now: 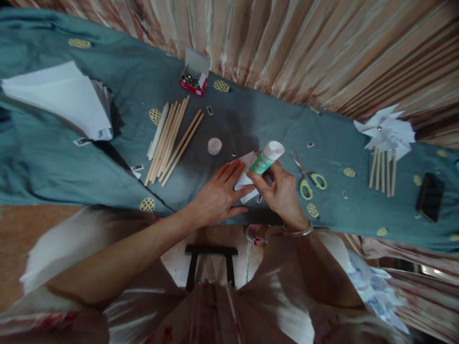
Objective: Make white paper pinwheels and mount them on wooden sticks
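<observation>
Head: glue stick (266, 160) in right fingers (260, 183), paper (245, 180) under left fingers (234, 175).

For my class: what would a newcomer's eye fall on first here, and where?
Probably the green glue stick in the right hand, over the white paper under the left hand, near the picture's middle. Next, perhaps, the white pinwheels lying toward the right. An open red box stands out too, farther back, left of centre.

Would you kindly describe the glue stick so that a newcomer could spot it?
On the teal cloth, find the right hand beside the scissors. It grips the glue stick over white paper. Unlike the white cap nearby, this tube bears a green label.
</observation>
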{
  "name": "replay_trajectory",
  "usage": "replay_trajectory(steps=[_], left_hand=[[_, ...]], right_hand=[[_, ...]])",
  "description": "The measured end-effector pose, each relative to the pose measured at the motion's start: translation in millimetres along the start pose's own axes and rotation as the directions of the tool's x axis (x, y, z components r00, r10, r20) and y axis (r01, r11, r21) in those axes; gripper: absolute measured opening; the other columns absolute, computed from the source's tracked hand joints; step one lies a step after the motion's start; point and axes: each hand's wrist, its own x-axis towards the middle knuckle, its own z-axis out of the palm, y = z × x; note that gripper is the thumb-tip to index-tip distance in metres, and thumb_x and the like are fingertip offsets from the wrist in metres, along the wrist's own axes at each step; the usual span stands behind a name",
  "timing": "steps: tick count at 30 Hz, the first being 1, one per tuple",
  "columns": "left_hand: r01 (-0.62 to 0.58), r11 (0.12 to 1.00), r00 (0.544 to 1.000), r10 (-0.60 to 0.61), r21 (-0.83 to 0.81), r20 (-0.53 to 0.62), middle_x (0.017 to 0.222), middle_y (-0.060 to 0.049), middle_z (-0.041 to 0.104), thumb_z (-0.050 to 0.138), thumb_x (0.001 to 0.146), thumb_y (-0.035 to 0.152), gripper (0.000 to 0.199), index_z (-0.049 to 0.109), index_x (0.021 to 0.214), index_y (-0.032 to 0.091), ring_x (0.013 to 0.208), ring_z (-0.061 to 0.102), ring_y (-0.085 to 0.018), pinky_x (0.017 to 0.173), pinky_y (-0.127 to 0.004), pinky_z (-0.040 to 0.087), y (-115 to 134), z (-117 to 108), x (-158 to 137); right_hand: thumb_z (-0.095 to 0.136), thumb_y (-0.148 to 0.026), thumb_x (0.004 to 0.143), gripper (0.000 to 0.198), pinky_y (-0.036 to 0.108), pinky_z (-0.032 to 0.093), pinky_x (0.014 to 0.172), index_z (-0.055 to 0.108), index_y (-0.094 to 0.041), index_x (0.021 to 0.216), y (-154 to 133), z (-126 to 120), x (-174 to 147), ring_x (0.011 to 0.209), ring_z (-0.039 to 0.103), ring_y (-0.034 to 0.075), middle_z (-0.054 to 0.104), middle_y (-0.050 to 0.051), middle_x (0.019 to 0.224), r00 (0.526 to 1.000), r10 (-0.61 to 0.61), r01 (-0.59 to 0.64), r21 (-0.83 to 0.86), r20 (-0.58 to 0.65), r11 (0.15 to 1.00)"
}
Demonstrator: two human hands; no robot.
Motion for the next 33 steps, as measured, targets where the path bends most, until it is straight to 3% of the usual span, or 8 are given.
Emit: replay_trajectory(steps=[33], left_hand=[[-0.01, 0.999, 1.0, 0.009, -0.036, -0.023, 0.162, -0.021, 0.035, 0.07, 0.089, 0.049, 0.059, 0.056, 0.139, 0.021, 0.152, 0.029, -0.042, 0.118, -0.067, 0.033, -1.2, 0.9, 0.4]], right_hand=[[0.061, -0.055, 0.093, 0.031, 0.035, 0.053, 0.07, 0.058, -0.023, 0.093, -5.6, 3.5, 1.8, 0.073, 0.062, 0.02, 0.066, 0.003, 0.08, 0.998, -0.005, 0.006, -0.016, 0.056, 1.0]])
